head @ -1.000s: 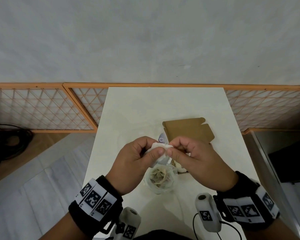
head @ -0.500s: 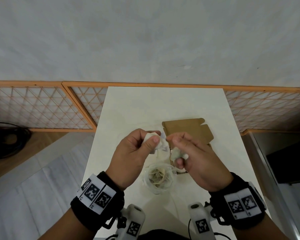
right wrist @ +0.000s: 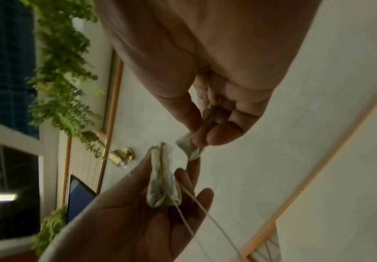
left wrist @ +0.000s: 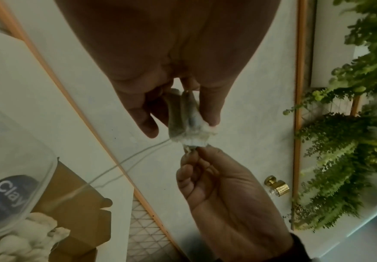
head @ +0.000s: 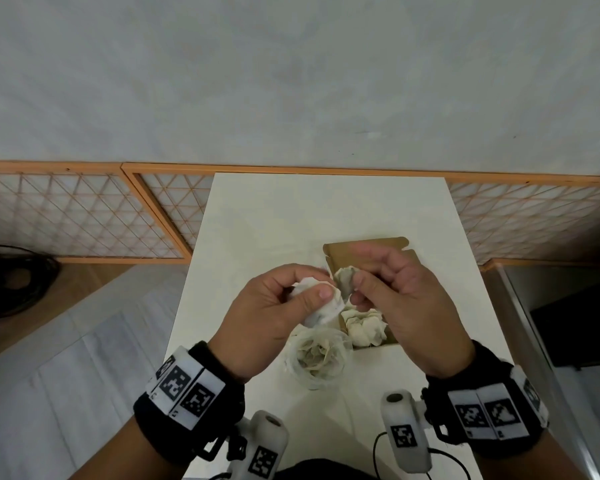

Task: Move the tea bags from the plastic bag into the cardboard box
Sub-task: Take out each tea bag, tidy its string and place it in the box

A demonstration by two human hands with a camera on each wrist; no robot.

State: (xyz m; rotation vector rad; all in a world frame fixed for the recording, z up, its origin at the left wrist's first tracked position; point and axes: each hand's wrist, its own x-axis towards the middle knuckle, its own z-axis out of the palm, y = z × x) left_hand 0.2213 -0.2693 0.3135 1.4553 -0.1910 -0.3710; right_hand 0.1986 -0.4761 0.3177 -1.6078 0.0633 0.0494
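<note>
- We are holding two tea bags up in the air over the middle of the table (head: 264, 216), above the things lying on it.
- One tea bag (head: 321, 306) is sitting in our left hand (head: 274, 313); the thumb and the curled fingers (left wrist: 147, 122) are pinching its crumpled white paper.
- Two thin strings (left wrist: 125, 163) are trailing down from that bag toward the cardboard box (head: 368, 252).
- The other tea bag (head: 345, 282) is being pinched by our right hand (head: 406, 299) between the thumb and the bent fingers (right wrist: 225, 131), which are closing on its upper end.
- The two bags are hanging just beside each other; in the right wrist view a small gap is showing between them.
- The cardboard box is lying open on the table's right half, its brown lid flap pointing to the far edge.
- More tea bags (head: 364, 325) are already resting in the box, bunched at its near end.
- The plastic bag (head: 317, 358) is standing just beside the box's near left corner, toward the table's near edge, its mouth open upward with tea bags still showing inside.
- Both our wrists are wearing black bands with printed markers (head: 184, 386).
- Beyond the table's far edge an orange lattice fence (head: 84, 216) is running along the grey wall.
- A coil of black cable (head: 14, 278) is lying on the floor, well apart to the left.
</note>
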